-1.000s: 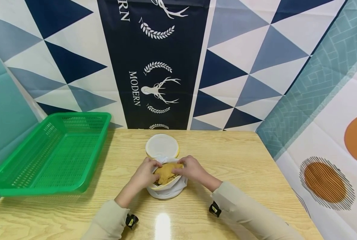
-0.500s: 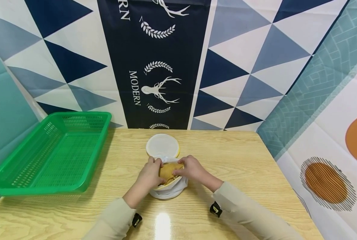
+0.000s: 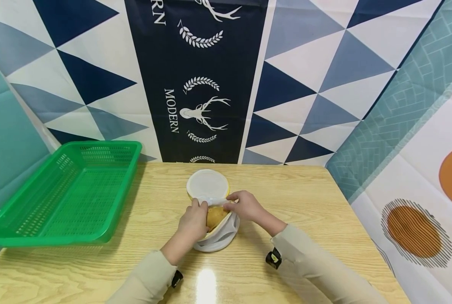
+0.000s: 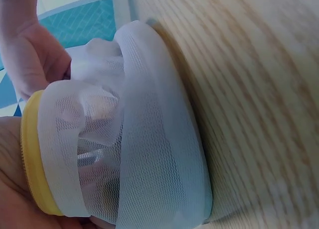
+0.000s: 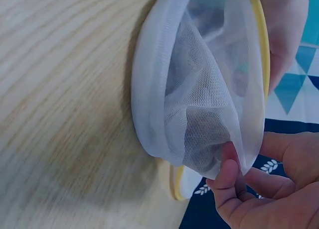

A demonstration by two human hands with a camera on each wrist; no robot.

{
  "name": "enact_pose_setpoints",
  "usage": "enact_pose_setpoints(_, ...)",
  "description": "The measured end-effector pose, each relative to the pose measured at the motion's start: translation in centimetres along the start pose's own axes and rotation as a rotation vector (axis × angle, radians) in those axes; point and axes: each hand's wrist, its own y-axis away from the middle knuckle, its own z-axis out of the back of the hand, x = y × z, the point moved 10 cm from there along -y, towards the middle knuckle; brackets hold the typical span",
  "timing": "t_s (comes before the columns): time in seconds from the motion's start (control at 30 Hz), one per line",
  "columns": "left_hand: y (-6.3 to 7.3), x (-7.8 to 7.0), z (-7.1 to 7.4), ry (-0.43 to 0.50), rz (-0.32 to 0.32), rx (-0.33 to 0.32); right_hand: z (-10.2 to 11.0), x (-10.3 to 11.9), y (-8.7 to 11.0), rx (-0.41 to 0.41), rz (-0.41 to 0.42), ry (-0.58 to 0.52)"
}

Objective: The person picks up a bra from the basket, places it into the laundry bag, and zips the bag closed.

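Observation:
A round white mesh laundry bag point(image 3: 223, 237) with a yellow zipper rim point(image 4: 34, 154) sits on the table, its mesh lid point(image 3: 208, 183) folded back on the far side. Inside is a mustard-yellow cloth item point(image 3: 215, 217), padded-looking and partly covered by my hands. My left hand point(image 3: 193, 221) reaches over the left rim, its fingers down in the bag and mostly hidden by the hand's back; whether they grip the cloth, I cannot tell. At the far right rim my right hand point(image 3: 246, 205) pinches the mesh of the bag between thumb and finger, plain in the right wrist view.
A large green plastic basket point(image 3: 68, 242) stands at the table's left side. The wood-grain table point(image 3: 287, 198) ends at patterned cloth walls behind and on the right.
My left hand has moved right and deeper over the bag, covering more of the mustard cloth. My right hand has shifted slightly up at the rim. The bag has tilted and slid slightly right.

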Motion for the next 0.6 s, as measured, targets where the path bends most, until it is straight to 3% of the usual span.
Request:
enact_pose_setpoints(0.2, 0.0, 0.1, 0.0, 0.049, -0.033, 0.039, -0.8, 0.2, 0.0, 0.004, 0.033, 0.008)
enact_pose_setpoints(0.43, -0.3, 1.6, 0.6, 0.327, -0.032, 0.129, -1.8, 1.3, 0.2, -0.016, 0.106, 0.131)
enact_pose_setpoints(0.6, -0.5, 2.8, 1.8, 0.478, -0.002, 0.100, -1.8, 1.7, 0.4, -0.037, 0.097, 0.154)
